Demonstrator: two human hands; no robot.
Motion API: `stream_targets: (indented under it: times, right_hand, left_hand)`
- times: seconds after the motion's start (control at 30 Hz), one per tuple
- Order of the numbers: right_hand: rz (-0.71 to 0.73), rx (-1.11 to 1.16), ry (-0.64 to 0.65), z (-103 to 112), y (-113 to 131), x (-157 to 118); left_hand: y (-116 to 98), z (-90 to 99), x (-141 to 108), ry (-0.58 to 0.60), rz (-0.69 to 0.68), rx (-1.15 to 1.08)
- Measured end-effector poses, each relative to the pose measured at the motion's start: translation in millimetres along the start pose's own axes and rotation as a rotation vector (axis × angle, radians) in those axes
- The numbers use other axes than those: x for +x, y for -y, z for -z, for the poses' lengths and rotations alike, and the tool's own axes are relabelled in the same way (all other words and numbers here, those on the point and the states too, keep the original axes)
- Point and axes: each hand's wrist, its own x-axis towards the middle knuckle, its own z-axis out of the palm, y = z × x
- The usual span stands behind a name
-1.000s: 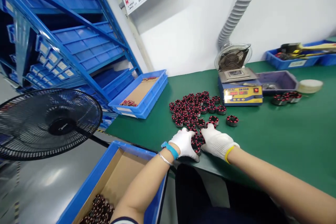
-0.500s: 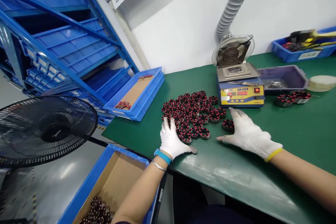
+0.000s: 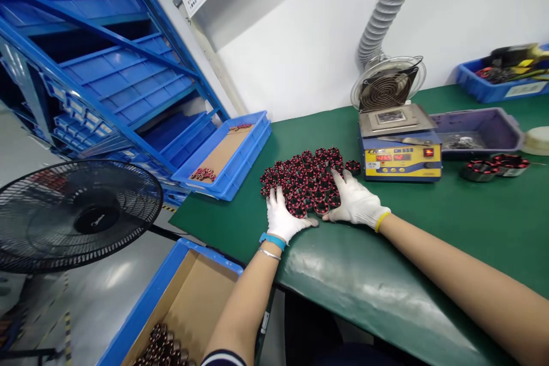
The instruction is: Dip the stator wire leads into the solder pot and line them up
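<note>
A tight cluster of black and red ring-shaped parts [image 3: 300,177] lies on the green table [image 3: 377,263]. My left hand [image 3: 285,215], in a white glove, rests at the cluster's lower left edge with its fingers spread. At the cluster's right edge, my right hand [image 3: 354,200], gloved too, touches the rings with fingers apart. Neither hand is closed round a ring. One ring [image 3: 353,167] sits at the upper right of the group, close to the blue and yellow device [image 3: 401,161].
Two more rings [image 3: 480,170] lie right of the device, before a purple bin [image 3: 484,128]. A blue tray [image 3: 231,186] stands at the back left. Below the table's left edge is a cardboard-lined blue box [image 3: 171,257], beside a black fan [image 3: 96,220].
My right hand has moved left against the cluster, and the loose rings on that side now sit closer in. My left hand has shifted slightly; its fingers remain spread.
</note>
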Motion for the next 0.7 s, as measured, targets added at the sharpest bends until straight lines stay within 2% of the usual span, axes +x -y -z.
stream_targets:
  times: [0.07,0.17,0.23,0.3,0.37,0.43,0.53,0.63,0.7]
  right_hand:
    - [0.000,0.047,-0.038,-3.2,6.1,7.4]
    - [-0.029,0.137,-0.214,-11.1,10.1,15.0]
    - [-0.078,0.183,-0.375,-15.8,9.9,18.9]
    - [-0.133,0.195,-0.474,-17.7,10.0,23.3]
    - [-0.175,0.203,-0.478,-17.0,11.0,28.9]
    - [-0.193,0.238,-0.422,-15.5,11.6,35.1]
    - [-0.123,0.339,-0.349,-16.1,8.1,41.8]
    - [-0.059,0.434,-0.397,-18.9,2.5,42.2]
    - [-0.072,0.453,-0.464,-18.7,1.0,41.2]
  left_hand:
    - [-0.3,-0.2,4.3,-0.039,-0.004,-0.001]
    - [7.1,2.4,6.6,-0.154,0.021,-0.013]
    - [17.2,6.6,11.5,-0.229,0.124,-0.033]
    - [27.9,11.9,22.4,-0.255,0.242,-0.057]
    - [35.4,16.4,37.1,-0.229,0.299,-0.082]
    - [38.7,18.0,50.0,-0.176,0.301,-0.115]
    - [40.4,15.2,59.4,-0.116,0.251,-0.162]
    - [46.4,14.7,63.2,-0.103,0.205,-0.191]
    - [52.4,19.3,70.9,-0.110,0.187,-0.191]
